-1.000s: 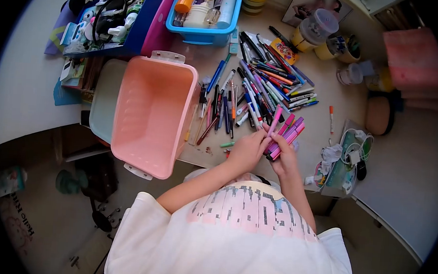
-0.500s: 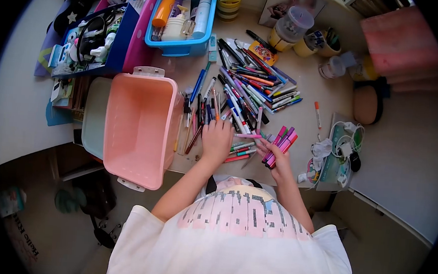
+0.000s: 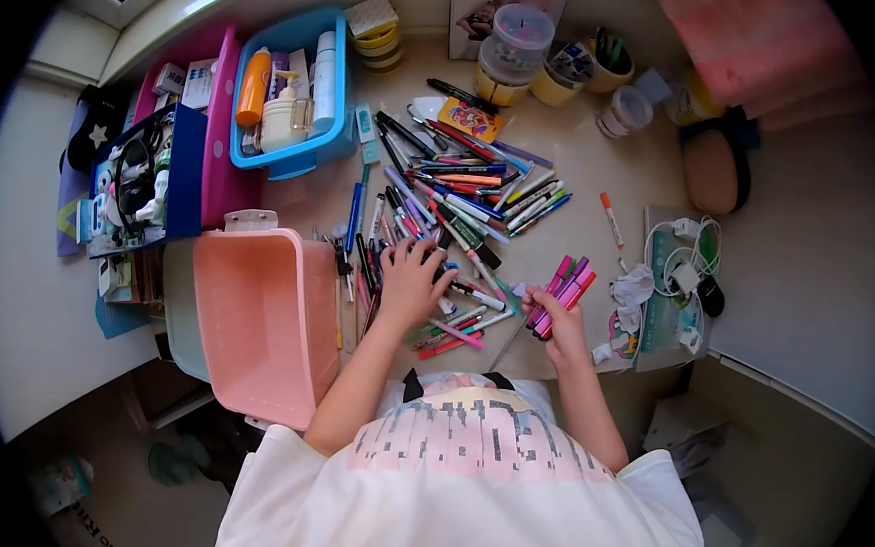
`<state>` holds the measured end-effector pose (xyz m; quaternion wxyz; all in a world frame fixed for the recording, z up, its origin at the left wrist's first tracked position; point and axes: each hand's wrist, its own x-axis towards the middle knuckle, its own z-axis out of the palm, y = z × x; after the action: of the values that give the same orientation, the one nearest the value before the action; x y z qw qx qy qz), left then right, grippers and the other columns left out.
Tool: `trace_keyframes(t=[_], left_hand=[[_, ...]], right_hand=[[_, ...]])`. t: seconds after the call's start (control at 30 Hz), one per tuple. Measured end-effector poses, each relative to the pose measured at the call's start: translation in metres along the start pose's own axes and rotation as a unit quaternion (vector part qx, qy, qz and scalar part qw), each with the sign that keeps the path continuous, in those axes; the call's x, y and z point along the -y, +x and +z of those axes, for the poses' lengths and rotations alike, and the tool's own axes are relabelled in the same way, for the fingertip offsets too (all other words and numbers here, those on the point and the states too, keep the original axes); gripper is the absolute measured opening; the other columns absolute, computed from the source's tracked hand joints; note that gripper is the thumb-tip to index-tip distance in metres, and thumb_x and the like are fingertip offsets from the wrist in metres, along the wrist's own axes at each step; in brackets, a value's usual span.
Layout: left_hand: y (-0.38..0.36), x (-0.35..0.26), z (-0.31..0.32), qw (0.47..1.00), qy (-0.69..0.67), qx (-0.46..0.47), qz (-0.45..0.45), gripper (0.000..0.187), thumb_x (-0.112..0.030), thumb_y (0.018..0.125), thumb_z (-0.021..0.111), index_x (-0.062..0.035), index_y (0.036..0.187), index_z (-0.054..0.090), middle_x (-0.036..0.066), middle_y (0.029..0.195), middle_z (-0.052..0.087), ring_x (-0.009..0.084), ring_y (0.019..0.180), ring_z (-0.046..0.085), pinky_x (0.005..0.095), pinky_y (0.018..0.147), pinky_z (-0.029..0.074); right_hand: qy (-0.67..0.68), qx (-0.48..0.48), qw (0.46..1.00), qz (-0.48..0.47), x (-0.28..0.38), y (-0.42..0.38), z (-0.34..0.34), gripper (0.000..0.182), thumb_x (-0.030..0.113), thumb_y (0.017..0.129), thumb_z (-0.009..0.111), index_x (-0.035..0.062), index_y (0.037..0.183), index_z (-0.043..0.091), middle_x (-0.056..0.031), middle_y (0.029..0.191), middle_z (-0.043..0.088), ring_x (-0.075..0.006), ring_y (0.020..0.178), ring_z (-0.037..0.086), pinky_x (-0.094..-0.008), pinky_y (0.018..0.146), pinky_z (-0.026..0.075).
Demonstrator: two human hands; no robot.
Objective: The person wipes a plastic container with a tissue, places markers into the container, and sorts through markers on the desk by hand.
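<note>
My left hand (image 3: 412,284) lies on the near side of a large heap of pens (image 3: 462,200), its fingers spread among them and hiding part of what is beneath. In my right hand (image 3: 561,323) is a bundle of pink and purple felt-tip pens (image 3: 567,286), several of them side by side, held clear of the heap. Between the two hands, a pink pen (image 3: 456,334) lies slanted near green and red ones. An orange-capped marker (image 3: 612,220) rests apart on the right side of the desk.
A pink plastic box (image 3: 260,313) stands to my left with nothing in it. Behind it are a blue basket (image 3: 289,154) of bottles and a dark blue box (image 3: 188,183) of small items. Yellow tubs (image 3: 502,85) line the back. Cables (image 3: 694,264) and crumpled tissue (image 3: 633,286) lie right.
My left hand has spread its fingers over the heap, shifting pens there. The pink pen between my hands now lies lower and slanted. My right hand keeps its bundle. The view has tilted upward.
</note>
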<state>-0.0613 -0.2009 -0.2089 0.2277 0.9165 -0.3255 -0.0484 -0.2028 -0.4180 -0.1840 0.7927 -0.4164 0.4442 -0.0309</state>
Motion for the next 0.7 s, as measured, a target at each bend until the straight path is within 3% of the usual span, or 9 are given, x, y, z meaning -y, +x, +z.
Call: trace_keyframes(t=[0.13,0.2,0.3,0.43,0.7], left_hand=[[0.049,-0.002,0.005,0.997,-0.049,-0.056,-0.012,0.028,-0.026,0.091,0.065,-0.0126,0.115,0.064,0.008,0.125,0.056,0.0308,0.123,0.047,0.0516,0.105,0.028],[0.091,-0.007,0.005,0.991,-0.073,-0.102,0.041,0.034,-0.024,0.093,0.062,-0.0137,0.125,0.059,0.009,0.132,0.054,0.0296,0.130,0.045,0.0536,0.107,0.027],[0.116,0.006,0.023,0.998,0.015,-0.021,0.048,0.041,-0.025,0.092,0.063,-0.0145,0.131,0.055,0.010,0.137,0.051,0.0278,0.136,0.041,0.0547,0.108,0.026],[0.097,0.009,0.008,0.997,-0.020,0.060,0.044,0.040,-0.026,0.089,0.066,-0.0133,0.126,0.057,0.007,0.137,0.050,0.0261,0.134,0.041,0.0603,0.107,0.026],[0.020,0.010,-0.010,0.995,-0.023,0.079,0.049,0.043,-0.021,0.089,0.066,-0.0146,0.131,0.058,0.008,0.138,0.052,0.0283,0.141,0.036,0.0534,0.113,0.027]], right_hand=[[-0.004,-0.015,1.000,0.018,-0.005,0.005,0.007,0.021,0.006,0.089,0.065,-0.0067,0.106,0.065,-0.0125,0.095,0.070,-0.0179,0.082,0.068,-0.0291,0.076,0.057],[-0.010,-0.011,1.000,0.020,-0.004,0.006,0.010,0.021,0.006,0.089,0.065,-0.0067,0.105,0.065,-0.0124,0.094,0.070,-0.0179,0.082,0.068,-0.0290,0.075,0.057],[-0.012,0.007,1.000,0.026,0.004,0.004,0.012,0.021,0.006,0.088,0.065,-0.0072,0.105,0.066,-0.0123,0.093,0.070,-0.0177,0.082,0.068,-0.0289,0.075,0.056],[-0.003,-0.019,1.000,-0.006,0.016,0.003,0.002,0.021,0.006,0.089,0.064,-0.0078,0.105,0.065,-0.0118,0.093,0.070,-0.0170,0.081,0.068,-0.0285,0.075,0.056],[0.017,-0.032,0.999,0.013,-0.003,0.010,-0.022,0.019,0.006,0.089,0.065,-0.0067,0.103,0.065,-0.0110,0.093,0.069,-0.0165,0.080,0.067,-0.0281,0.075,0.055]])
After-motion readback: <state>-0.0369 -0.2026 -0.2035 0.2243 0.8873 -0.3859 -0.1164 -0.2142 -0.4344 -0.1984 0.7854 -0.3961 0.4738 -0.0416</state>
